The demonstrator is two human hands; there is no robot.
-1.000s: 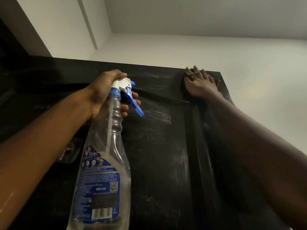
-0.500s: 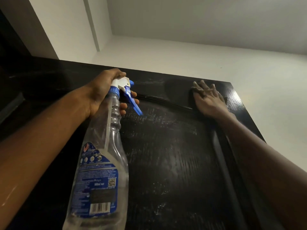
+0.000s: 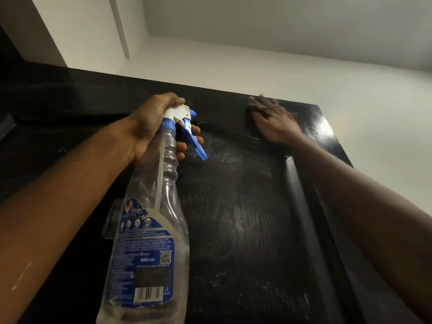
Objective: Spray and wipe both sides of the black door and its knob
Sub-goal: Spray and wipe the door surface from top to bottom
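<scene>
Black door [image 3: 236, 230], streaked with pale wet smears, is filling the view from below, its top edge meeting a white wall [image 3: 304, 73].
Left hand [image 3: 152, 122] is gripping the neck of a clear spray bottle [image 3: 149, 230] with a blue label, its fingers curling beside the blue trigger [image 3: 195, 142] and the nozzle facing the door's upper part. Right hand [image 3: 273, 123] is lying flat near the door's top right corner, fingers stretched out and pressing the surface; blur is hiding anything beneath them.
</scene>
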